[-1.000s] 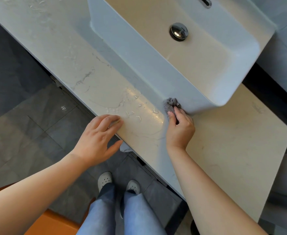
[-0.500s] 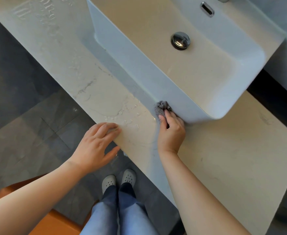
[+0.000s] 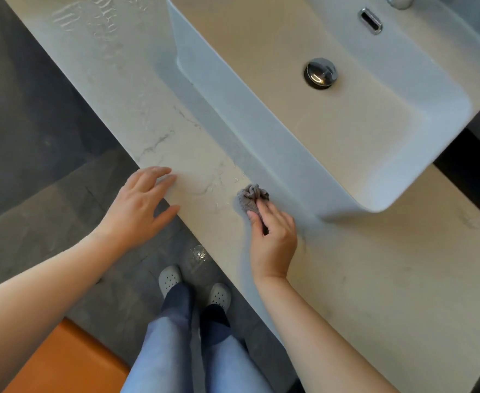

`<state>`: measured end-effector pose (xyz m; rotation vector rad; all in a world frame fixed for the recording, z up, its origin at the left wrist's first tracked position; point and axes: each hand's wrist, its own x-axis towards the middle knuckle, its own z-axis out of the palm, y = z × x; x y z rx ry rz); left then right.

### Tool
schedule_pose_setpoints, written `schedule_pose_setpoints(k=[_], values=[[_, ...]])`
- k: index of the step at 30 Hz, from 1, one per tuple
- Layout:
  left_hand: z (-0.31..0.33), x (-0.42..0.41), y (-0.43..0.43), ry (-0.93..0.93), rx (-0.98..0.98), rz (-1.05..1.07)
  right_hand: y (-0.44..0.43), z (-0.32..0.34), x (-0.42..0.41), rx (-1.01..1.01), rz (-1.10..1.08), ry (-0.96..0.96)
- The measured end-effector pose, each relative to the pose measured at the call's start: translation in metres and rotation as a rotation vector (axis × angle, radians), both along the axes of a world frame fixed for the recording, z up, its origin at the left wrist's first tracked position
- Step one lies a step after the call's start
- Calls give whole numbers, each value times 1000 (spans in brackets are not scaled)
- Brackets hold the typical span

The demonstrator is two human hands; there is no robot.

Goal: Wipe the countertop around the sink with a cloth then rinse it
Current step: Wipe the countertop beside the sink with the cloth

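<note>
Her right hand (image 3: 273,234) presses a soft, bunched grey cloth (image 3: 251,198) flat under closed fingers near the countertop's (image 3: 375,279) front edge, beside the sink (image 3: 233,114); it looks light, limp and best gripped by the wad.

2 grey clogs (image 3: 195,285) stand on dark floor tiles (image 3: 34,154) beside an orange surface (image 3: 63,361).

The sink (image 3: 261,143) sits on the counter (image 3: 375,279) toward its back edge; the cloth (image 3: 250,199) lies on the counter between sink and front edge.
</note>
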<state>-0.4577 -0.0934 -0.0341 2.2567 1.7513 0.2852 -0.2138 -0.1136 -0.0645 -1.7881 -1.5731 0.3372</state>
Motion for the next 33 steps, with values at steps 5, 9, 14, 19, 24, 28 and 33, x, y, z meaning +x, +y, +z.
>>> schedule_pose_setpoints(k=[5, 9, 14, 19, 24, 28, 33], values=[[-7, -8, 2, 14, -42, 19, -17, 0, -16, -10, 50, 11], [-8, -9, 4, 37, -63, 15, -42, 5, -29, -58, 148, 56], [-6, -12, 8, 74, -72, -17, -59, 21, -39, -217, 230, 208], [-5, -11, 8, 94, -102, -23, -54, 43, -28, -285, 151, 383], [-5, -13, 10, 77, -98, -48, 8, 37, 15, -123, -142, 281], [-4, -14, 12, 77, -95, -64, 29, 18, 25, -70, -175, 85], [-5, -16, 14, 65, -81, -83, 31, 6, 9, 9, -264, 44]])
